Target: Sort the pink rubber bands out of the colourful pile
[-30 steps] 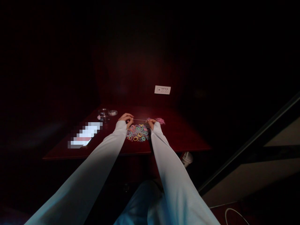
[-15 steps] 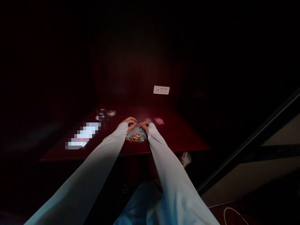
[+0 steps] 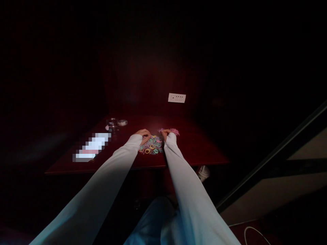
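A loose pile of small multicoloured hair ties lies on the dark red table, with yellow, green and purple loops among them. At its far left edge rests my left hand, fingers curled in and closed; what they hold, if anything, is hidden. My right hand is past the pile's far right side, fingers pinched and pointing down at a small purple heap of bands. Any band in that pinch is too small to see. Just right of it sits a pink heap of bands, partly covered by the hand.
A lit phone, blurred by pixelation, lies at the table's left. Behind it stand a clear round jar and its apparent lid. A white socket panel is on the back wall. Below the right edge hangs a whitish object.
My right hand has moved right, away from my left hand and the mixed pile, to the purple and pink heaps. My left hand stays nearly in place. The view has shifted slightly.
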{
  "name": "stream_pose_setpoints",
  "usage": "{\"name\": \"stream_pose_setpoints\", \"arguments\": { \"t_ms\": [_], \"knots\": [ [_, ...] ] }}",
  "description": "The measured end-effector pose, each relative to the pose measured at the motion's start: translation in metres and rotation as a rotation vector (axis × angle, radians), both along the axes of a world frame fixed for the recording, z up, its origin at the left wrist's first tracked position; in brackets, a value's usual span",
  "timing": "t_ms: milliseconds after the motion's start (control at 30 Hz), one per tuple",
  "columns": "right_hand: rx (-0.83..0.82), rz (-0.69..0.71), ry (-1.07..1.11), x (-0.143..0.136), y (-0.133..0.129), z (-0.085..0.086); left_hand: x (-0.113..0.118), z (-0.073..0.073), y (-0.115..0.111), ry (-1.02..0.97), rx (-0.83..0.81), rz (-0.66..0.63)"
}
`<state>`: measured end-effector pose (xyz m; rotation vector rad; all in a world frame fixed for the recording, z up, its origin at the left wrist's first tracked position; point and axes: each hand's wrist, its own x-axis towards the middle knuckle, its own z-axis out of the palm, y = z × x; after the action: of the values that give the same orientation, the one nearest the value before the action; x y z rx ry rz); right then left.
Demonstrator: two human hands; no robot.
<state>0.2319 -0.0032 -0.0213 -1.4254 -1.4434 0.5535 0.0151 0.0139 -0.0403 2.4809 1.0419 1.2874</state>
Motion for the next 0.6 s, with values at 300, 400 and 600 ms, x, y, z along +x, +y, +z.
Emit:
{"name": "stream_pose_setpoints", "arguments": {
  "t_ms": [300, 400, 600],
  "knots": [
    [-0.158, -0.302, -0.465, 0.016, 0.006, 0.022, 0.004, 0.007, -0.012, 0.055, -0.02, -0.022],
    [-0.154, -0.234, -0.543, 0.014, 0.01, 0.02, 0.004, 0.007, -0.009, -0.008, -0.043, -0.054],
    [-0.031, -0.303, -0.377, 0.02, 0.008, 0.009, 0.0, 0.005, -0.003, -0.077, -0.08, -0.042]
  ]
}}
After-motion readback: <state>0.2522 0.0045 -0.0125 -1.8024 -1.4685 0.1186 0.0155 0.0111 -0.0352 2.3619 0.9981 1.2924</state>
